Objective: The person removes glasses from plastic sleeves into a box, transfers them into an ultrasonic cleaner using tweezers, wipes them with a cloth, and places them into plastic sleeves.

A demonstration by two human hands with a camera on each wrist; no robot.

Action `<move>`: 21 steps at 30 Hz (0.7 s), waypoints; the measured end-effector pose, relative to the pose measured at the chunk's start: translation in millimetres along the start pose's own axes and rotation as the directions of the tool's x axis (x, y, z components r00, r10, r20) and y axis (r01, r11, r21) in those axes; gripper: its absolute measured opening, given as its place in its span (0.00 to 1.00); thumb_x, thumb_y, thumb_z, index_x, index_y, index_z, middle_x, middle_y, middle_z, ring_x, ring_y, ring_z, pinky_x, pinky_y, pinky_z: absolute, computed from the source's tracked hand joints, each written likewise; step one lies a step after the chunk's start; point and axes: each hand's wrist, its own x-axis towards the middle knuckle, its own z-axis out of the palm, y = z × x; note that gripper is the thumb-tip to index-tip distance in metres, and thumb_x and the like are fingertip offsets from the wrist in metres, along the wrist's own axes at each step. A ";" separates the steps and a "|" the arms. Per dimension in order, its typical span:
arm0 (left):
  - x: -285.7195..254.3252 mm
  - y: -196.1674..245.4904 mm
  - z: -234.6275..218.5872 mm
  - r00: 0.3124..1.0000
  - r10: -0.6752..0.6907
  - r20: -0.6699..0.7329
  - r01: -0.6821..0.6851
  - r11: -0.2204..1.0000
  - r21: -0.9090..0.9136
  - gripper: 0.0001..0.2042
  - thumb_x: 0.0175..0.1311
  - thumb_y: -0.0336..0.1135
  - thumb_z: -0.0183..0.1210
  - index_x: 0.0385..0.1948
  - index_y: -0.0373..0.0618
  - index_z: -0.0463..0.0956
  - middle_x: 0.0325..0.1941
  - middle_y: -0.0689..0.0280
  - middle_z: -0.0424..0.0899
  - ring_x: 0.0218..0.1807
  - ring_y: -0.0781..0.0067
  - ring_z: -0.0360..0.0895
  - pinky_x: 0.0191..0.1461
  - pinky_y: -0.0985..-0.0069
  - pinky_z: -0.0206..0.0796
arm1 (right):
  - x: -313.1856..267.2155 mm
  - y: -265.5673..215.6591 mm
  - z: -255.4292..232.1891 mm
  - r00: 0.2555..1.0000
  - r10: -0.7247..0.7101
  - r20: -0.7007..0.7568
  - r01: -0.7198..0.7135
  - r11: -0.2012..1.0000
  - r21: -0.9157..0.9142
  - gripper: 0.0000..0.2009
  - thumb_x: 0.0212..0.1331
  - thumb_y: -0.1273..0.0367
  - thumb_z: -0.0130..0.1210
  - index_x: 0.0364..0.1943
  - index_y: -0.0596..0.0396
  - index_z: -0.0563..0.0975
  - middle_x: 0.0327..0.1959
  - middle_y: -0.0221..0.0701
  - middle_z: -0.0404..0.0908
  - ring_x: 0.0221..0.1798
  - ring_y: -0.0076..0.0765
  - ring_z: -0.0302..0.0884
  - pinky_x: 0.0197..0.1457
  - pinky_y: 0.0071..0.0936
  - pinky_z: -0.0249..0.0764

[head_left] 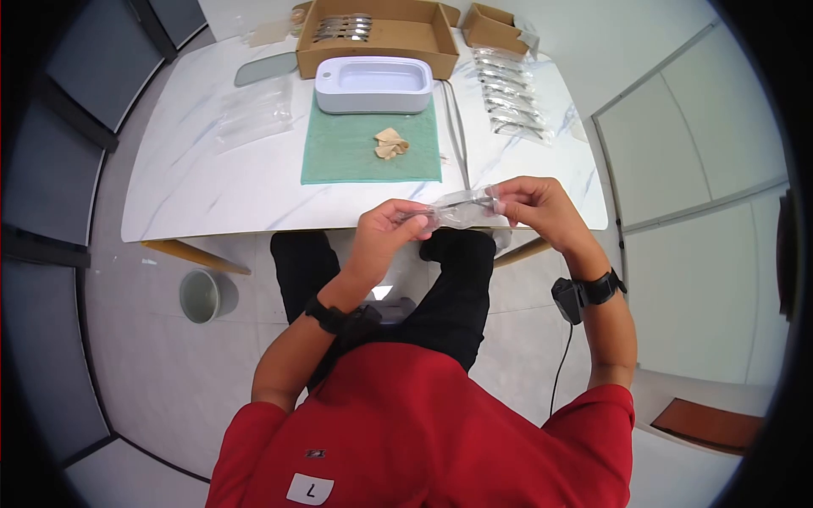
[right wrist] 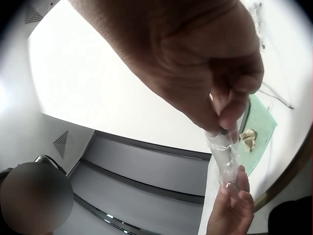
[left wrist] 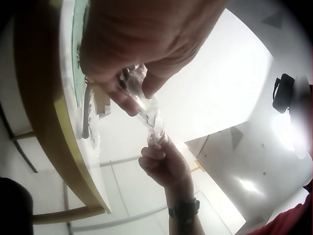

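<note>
Between my two hands, just over the near edge of the table, is a clear plastic bag (head_left: 462, 213) with a slim dark and silvery thing inside. My left hand (head_left: 383, 235) pinches the bag's left end between thumb and fingers. At the other end, my right hand (head_left: 542, 207) grips it with thumb and fingertips. In the left wrist view the crinkled bag (left wrist: 150, 115) stretches from one hand to the other. The right wrist view shows the same bag (right wrist: 225, 154) below the right fingertips. I cannot tell exactly what the slim thing is.
Ahead lies a green mat (head_left: 339, 157) with a crumpled beige cloth (head_left: 389, 144) and a white tub-like device (head_left: 373, 100). Behind is a cardboard box (head_left: 406, 46) holding several shiny metal things. Filled bags (head_left: 512, 97) line the right; flat bags (head_left: 254, 112) lie left. A bin (head_left: 200, 296) stands on the floor.
</note>
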 end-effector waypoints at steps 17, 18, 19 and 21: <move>-18.1 26.2 -34.0 0.996 -0.003 -0.089 0.020 0.982 0.188 0.10 0.66 0.24 0.58 0.47 0.34 0.74 0.45 0.52 0.85 0.46 0.68 0.85 0.43 0.77 0.78 | 8.9 33.2 13.0 0.995 0.066 -0.072 -0.051 0.980 0.192 0.07 0.61 0.76 0.58 0.42 0.60 0.82 0.32 0.31 0.86 0.27 0.15 0.72 0.29 0.13 0.67; -20.2 30.0 -39.5 0.995 -0.002 -0.095 0.020 0.982 0.190 0.10 0.66 0.24 0.58 0.47 0.34 0.74 0.45 0.52 0.85 0.46 0.68 0.85 0.43 0.77 0.78 | 10.6 34.7 13.0 0.994 0.069 -0.090 -0.049 0.977 0.210 0.07 0.61 0.75 0.58 0.41 0.60 0.82 0.32 0.31 0.86 0.26 0.14 0.71 0.28 0.12 0.65; -23.4 35.5 -45.6 0.995 0.012 -0.096 0.009 0.976 0.218 0.10 0.67 0.24 0.58 0.47 0.35 0.74 0.44 0.53 0.85 0.45 0.67 0.85 0.42 0.77 0.78 | 11.6 36.1 12.3 0.994 0.067 -0.083 -0.048 0.976 0.212 0.07 0.61 0.75 0.58 0.41 0.60 0.82 0.32 0.31 0.86 0.26 0.14 0.71 0.28 0.12 0.65; -30.3 52.0 -61.7 0.992 0.052 -0.115 -0.017 0.958 0.287 0.08 0.67 0.26 0.57 0.46 0.37 0.74 0.42 0.54 0.86 0.42 0.67 0.86 0.38 0.80 0.76 | 13.0 36.9 8.5 0.988 0.017 -0.155 0.018 0.975 0.221 0.07 0.60 0.74 0.58 0.41 0.59 0.81 0.31 0.30 0.85 0.26 0.14 0.70 0.29 0.12 0.64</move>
